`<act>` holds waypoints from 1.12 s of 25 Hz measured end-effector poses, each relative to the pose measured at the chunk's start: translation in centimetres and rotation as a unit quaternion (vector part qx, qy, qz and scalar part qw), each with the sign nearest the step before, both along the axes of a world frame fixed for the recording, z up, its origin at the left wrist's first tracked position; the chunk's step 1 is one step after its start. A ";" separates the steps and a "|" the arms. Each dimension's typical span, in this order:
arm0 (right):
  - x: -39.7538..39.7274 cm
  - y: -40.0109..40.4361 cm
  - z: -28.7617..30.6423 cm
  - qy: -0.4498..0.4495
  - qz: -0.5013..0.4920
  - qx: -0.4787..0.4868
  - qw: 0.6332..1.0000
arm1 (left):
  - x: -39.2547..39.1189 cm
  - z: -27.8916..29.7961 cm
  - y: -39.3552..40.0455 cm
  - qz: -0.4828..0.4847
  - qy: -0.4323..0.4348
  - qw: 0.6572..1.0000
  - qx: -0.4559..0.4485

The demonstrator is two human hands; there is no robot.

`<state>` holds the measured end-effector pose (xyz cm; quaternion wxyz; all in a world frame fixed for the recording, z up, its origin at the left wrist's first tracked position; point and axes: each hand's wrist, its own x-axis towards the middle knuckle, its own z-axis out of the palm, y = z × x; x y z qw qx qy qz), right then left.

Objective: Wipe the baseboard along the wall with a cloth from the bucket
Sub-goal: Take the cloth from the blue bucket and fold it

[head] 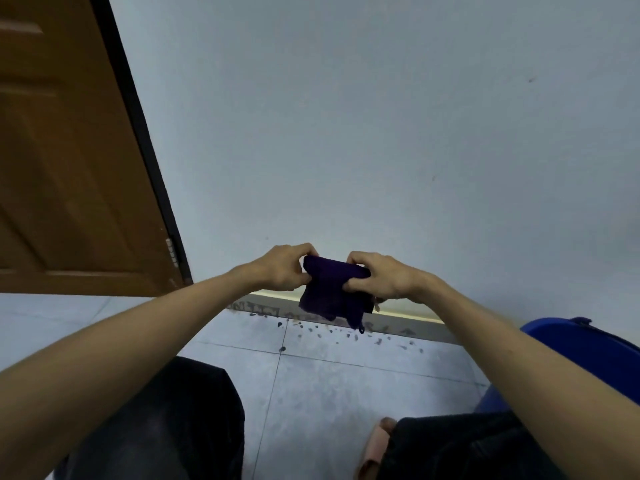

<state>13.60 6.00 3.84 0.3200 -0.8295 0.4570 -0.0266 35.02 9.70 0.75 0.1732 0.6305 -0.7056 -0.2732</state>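
Note:
A dark purple cloth (327,294) hangs bunched between both hands, in front of the wall and a little above the floor. My left hand (282,268) grips its left end and my right hand (379,277) grips its right end. The cloth's lower part droops down over the baseboard (412,315), a pale strip with a grey band along the foot of the wall. A blue bucket (585,351) stands on the floor at the right, partly hidden behind my right forearm.
A brown wooden door (69,168) with a dark frame stands at the left. Dark wet spots (332,332) dot the light floor tiles below the cloth. My knees in dark trousers (173,427) fill the bottom, with a foot in a pale slipper (375,441).

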 end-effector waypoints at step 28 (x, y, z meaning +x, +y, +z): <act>20.6 -11.7 -30.4 0.020 0.212 -0.220 0.952 | 18.8 -28.1 -5.5 0.395 0.437 0.800 0.114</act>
